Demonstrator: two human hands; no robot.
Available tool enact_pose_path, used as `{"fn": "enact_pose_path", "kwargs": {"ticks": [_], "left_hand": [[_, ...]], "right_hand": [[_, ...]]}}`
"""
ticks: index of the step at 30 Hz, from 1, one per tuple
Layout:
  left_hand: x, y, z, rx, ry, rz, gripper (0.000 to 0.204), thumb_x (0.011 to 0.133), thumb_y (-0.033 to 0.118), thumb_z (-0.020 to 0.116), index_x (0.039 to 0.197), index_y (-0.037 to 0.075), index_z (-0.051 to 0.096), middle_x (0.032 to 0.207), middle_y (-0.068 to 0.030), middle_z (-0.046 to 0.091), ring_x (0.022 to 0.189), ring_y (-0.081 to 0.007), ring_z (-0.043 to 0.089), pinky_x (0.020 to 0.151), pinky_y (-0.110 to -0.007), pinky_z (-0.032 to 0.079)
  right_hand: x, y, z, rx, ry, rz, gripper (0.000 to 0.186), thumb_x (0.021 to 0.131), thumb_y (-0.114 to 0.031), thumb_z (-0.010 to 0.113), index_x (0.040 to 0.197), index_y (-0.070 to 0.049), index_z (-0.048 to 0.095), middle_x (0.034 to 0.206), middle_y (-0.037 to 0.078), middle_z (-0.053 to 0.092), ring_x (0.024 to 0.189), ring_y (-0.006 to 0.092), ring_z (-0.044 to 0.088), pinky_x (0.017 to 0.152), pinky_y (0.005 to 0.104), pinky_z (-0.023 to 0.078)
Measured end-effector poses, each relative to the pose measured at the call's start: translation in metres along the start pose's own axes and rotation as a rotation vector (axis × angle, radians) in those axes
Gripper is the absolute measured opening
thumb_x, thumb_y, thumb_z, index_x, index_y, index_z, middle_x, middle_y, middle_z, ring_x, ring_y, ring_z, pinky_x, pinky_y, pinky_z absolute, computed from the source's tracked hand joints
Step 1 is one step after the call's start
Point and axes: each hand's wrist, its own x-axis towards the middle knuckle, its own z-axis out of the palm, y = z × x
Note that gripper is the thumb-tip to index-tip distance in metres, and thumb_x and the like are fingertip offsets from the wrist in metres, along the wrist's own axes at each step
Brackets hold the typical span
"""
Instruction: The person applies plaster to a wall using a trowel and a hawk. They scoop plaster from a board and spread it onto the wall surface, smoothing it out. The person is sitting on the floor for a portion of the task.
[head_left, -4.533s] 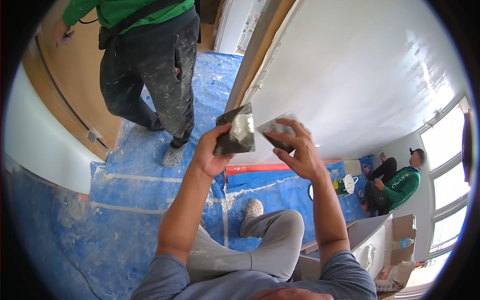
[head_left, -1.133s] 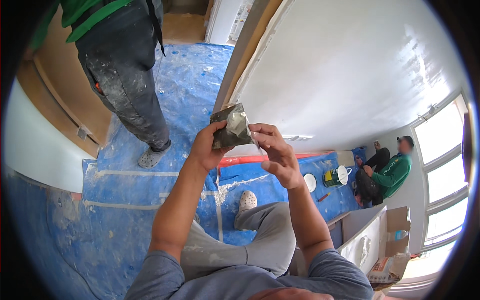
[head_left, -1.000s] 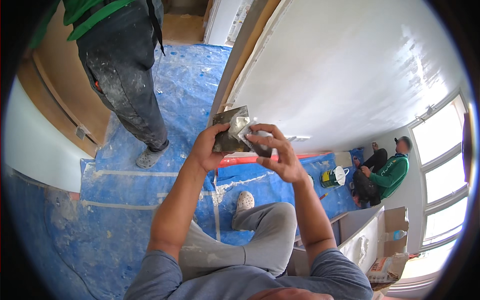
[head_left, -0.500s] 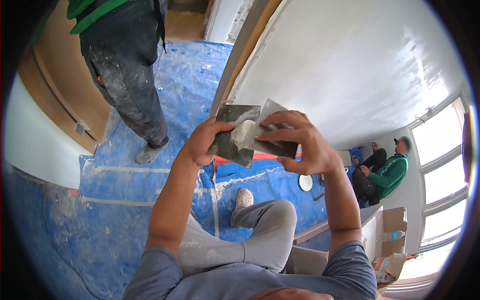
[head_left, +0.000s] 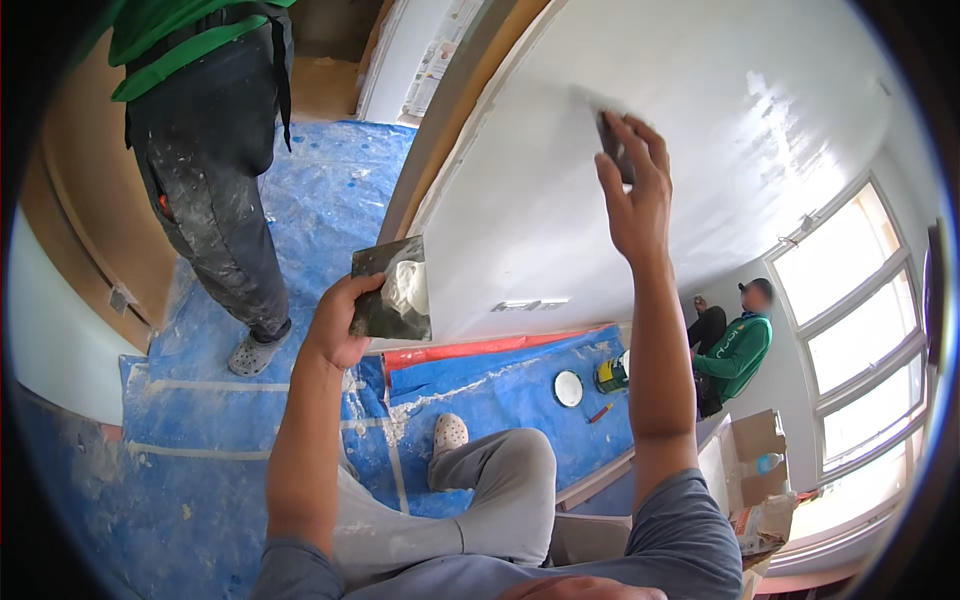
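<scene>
In my left hand (head_left: 338,325) is a dark square plate (head_left: 392,325), with the thumb over its edge. A mound of white putty (head_left: 406,286) sits on the plate. My right hand (head_left: 640,190) is raised to the white wall (head_left: 530,220), gripping a flat scraper (head_left: 620,155), slightly blurred, whose blade lies at or very near the wall surface. The fingers partly hide the scraper. The plate hangs apart from the wall, near the wooden door frame (head_left: 437,140).
A co-worker in dark, stained trousers (head_left: 200,200) stands at the left. Another person in a green top (head_left: 735,355) sits by the window (head_left: 860,310). Blue sheeting (head_left: 220,510) covers the floor. A bucket (head_left: 612,374), a round white lid (head_left: 568,388) and a cardboard box (head_left: 757,435) lie to the right.
My right hand has moved with the scraper off the plate and up to the wall. My left hand has moved down and left with the plate and putty. The view has shifted slightly.
</scene>
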Motion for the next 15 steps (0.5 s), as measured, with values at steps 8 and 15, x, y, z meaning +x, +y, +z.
{"fn": "enact_pose_path", "kwargs": {"ticks": [8,15], "left_hand": [[-0.002,0.006,-0.006,-0.013,-0.005,0.033,0.029,0.096,0.014,0.061,0.121,-0.001,0.064,0.114,-0.0121,0.072,0.102,-0.0223,0.071,0.094,-0.037,0.057],[-0.004,0.008,-0.004,-0.023,-0.022,0.032,0.028,0.096,0.012,0.061,0.121,-0.002,0.065,0.115,-0.012,0.072,0.103,-0.0223,0.071,0.095,-0.037,0.056]], "right_hand": [[0.056,0.01,0.015,-0.151,0.198,-0.087,0.046,0.096,-0.03,0.06,0.138,-0.013,0.064,0.142,0.014,0.055,0.13,0.0333,0.053,0.112,0.0501,0.034],[0.085,0.005,0.003,-0.091,0.174,-0.07,0.047,0.096,-0.032,0.06,0.139,-0.012,0.063,0.141,0.016,0.055,0.127,0.0327,0.056,0.107,0.0467,0.043]]}}
